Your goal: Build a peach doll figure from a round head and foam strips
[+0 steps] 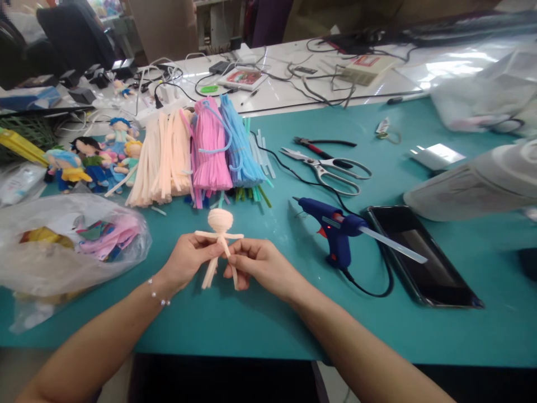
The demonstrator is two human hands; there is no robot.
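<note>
A small peach doll figure (220, 221) with a round wound head, thin outstretched arms and two legs is held upright above the green mat (268, 324). My left hand (191, 257) pinches its torso from the left, thumb across the body. On the other side, my right hand (251, 262) has thumb and fingers closed round the leg on the right. Just beyond the figure stand bundles of fuzzy stems: peach (163, 159), pink (211, 148) and blue (243, 145).
Right of my hands lie a blue glue gun (331, 226), a phone (419, 257), scissors (335, 170), pliers (321, 148) and a whitish bottle (470, 179). Finished dolls (90, 162) and a plastic bag (121, 263) are at the left. Cables cross the white table (277, 61) behind.
</note>
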